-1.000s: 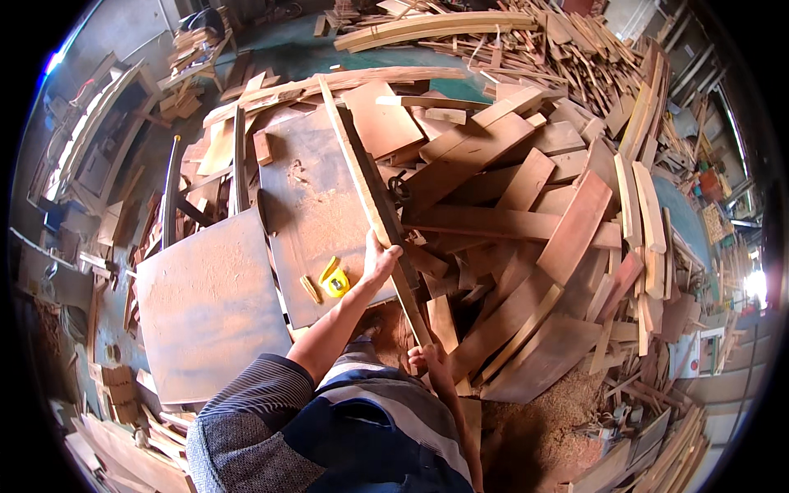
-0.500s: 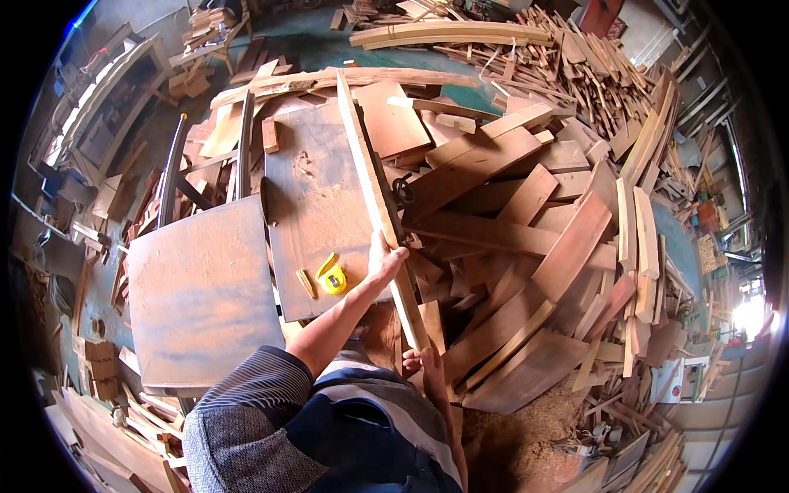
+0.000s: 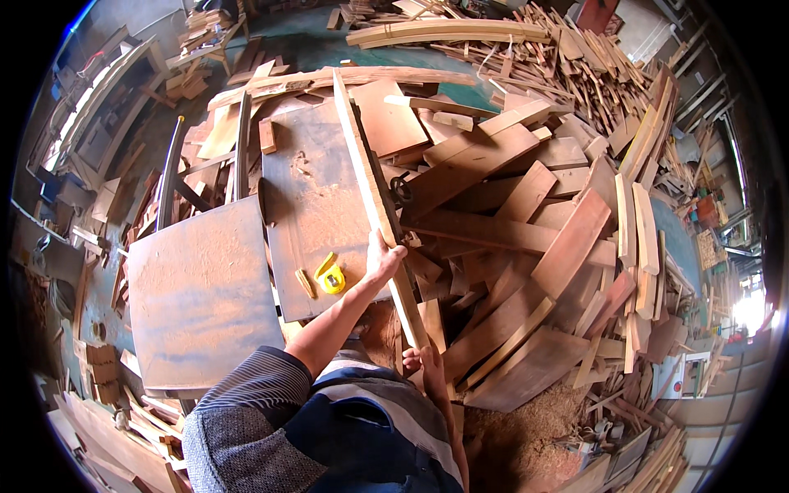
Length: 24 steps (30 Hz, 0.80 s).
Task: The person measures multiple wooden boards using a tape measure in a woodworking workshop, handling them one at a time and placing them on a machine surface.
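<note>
A long, narrow wooden board (image 3: 358,148) stands on edge along the right side of a metal machine table (image 3: 308,205), its near end reaching back to my body. My left hand (image 3: 383,259) is closed around the board at about its near third, thumb over the top. Close to my waist, my right hand (image 3: 422,361) grips the near end, its fingers partly hidden beneath the wood. On the table left of my left forearm lie a yellow tape measure (image 3: 331,278) and a small wood offcut (image 3: 304,283). Sawdust is scattered over the metal.
A second flat metal table (image 3: 205,300) adjoins on the left, with dark metal rails (image 3: 171,168) beyond. Planks (image 3: 481,164) lie heaped against the right side, with a black handwheel (image 3: 401,189) by the board. Sawdust (image 3: 526,435) covers the floor at lower right.
Almost nothing differs. The view has shifted very slightly, and both hands keep the same hold on the board.
</note>
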{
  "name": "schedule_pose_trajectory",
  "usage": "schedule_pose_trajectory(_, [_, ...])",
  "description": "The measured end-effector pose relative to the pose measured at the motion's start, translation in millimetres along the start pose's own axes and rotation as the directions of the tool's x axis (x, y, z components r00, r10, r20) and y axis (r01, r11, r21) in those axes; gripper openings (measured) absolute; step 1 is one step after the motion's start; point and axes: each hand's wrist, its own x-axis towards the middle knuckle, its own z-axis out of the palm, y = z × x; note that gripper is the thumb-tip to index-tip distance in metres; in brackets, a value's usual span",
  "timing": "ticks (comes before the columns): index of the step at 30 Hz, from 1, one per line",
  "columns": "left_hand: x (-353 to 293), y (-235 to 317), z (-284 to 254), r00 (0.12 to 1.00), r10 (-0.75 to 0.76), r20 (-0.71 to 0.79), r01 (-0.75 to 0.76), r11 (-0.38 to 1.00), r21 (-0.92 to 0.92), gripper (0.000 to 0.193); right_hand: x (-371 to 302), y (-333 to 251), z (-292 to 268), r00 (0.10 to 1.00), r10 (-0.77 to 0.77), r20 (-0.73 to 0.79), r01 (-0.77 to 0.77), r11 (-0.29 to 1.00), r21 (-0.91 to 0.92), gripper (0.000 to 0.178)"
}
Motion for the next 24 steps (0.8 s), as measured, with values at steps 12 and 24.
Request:
schedule_pose_trajectory(12, [-4.4,15.4,-0.4,0.997,-0.069,0.032,0.070,0.996,-0.047,0.058,1.7,5.2,-4.6,0.998,0.033,0.044,-0.034,0.999,0.023,0.050])
schedule_pose_trajectory(24, [4.4,0.2,-1.5,0.988,-0.085,0.126,0.111,0.971,-0.213,0.083,15.4,33.0,-18.1,0.994,-0.047,0.103,0.036,0.993,0.114,0.047])
